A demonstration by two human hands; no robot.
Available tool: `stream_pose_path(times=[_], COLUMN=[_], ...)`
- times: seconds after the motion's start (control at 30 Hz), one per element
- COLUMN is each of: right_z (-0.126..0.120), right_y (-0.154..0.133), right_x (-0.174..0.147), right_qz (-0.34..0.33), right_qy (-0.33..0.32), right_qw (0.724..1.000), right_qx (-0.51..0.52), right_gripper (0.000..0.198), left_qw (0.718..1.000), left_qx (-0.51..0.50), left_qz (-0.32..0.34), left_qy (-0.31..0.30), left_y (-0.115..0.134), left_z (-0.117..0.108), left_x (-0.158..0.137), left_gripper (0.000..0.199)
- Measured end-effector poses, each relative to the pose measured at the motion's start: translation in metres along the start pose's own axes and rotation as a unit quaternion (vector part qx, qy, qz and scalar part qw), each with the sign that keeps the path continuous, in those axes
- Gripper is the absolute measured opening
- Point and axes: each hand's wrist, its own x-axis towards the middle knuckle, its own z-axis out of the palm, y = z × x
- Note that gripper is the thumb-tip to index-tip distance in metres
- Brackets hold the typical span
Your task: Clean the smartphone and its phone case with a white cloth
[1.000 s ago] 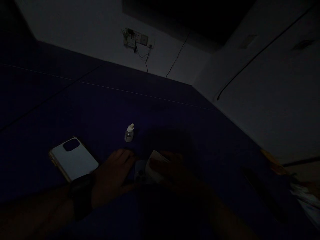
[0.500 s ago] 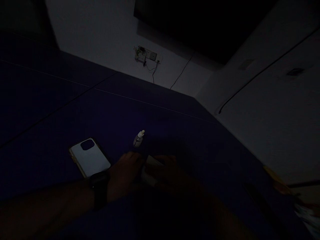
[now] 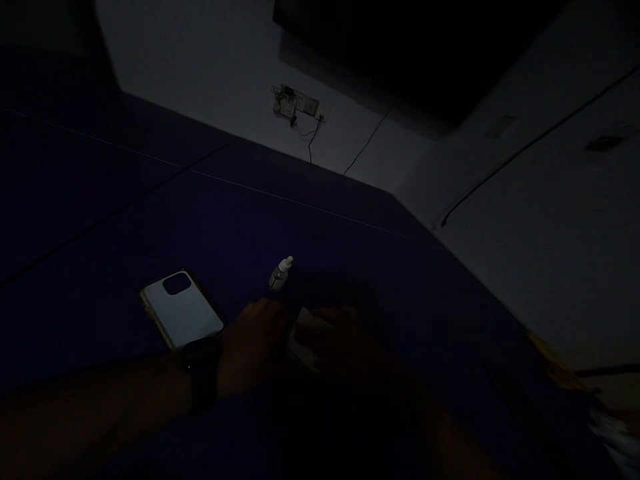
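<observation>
The scene is very dark. My right hand (image 3: 350,343) is closed over a small white piece (image 3: 299,353), perhaps folded paper or cloth, which shows between its fingers. Just left of it, my left hand (image 3: 255,337) rests low on the dark blue surface, fingers curled; whether it grips anything is hidden in shadow. A black watch (image 3: 204,373) is on the left wrist. Beyond the left hand a small dropper bottle (image 3: 279,276) with a white cap stands upright. A pale phone case (image 3: 187,313) with a camera cutout lies left of the hand, beside the watch.
The dark blue surface (image 3: 240,213) runs back to a grey wall with sockets and plugs (image 3: 300,103). A large black screen (image 3: 400,53) hangs above. A dark cable (image 3: 525,147) crosses the right wall. Blurred items (image 3: 555,363) lie at the right edge.
The view has shifted slightly. Both hands stay side by side, the right one still holding the white piece. The bottle and phone case have not moved on the surface.
</observation>
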Motion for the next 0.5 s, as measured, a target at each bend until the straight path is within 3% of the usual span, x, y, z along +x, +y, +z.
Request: stream_pose_path(times=[0.17, 0.33, 0.5], right_z=[-0.001, 0.003, 0.017], right_y=[-0.01, 0.02, 0.035], right_x=[0.006, -0.03, -0.058], right_qz=[-0.007, 0.038, 0.085], right_qy=[0.003, 0.037, 0.051], right_qw=[1.0, 0.998, 0.994], right_qx=[-0.003, -0.041, -0.047], right_gripper=[0.053, 0.046, 0.065], left_qw=[1.0, 1.0, 1.0], left_qx=[-0.008, -0.011, -0.014], left_qz=[-0.005, -0.007, -0.017], left_qy=[0.012, -0.003, -0.016], left_y=[-0.002, 0.001, 0.002], left_z=[0.001, -0.002, -0.003], left_x=[-0.001, -0.001, 0.001], left_gripper=[0.05, 0.05, 0.054])
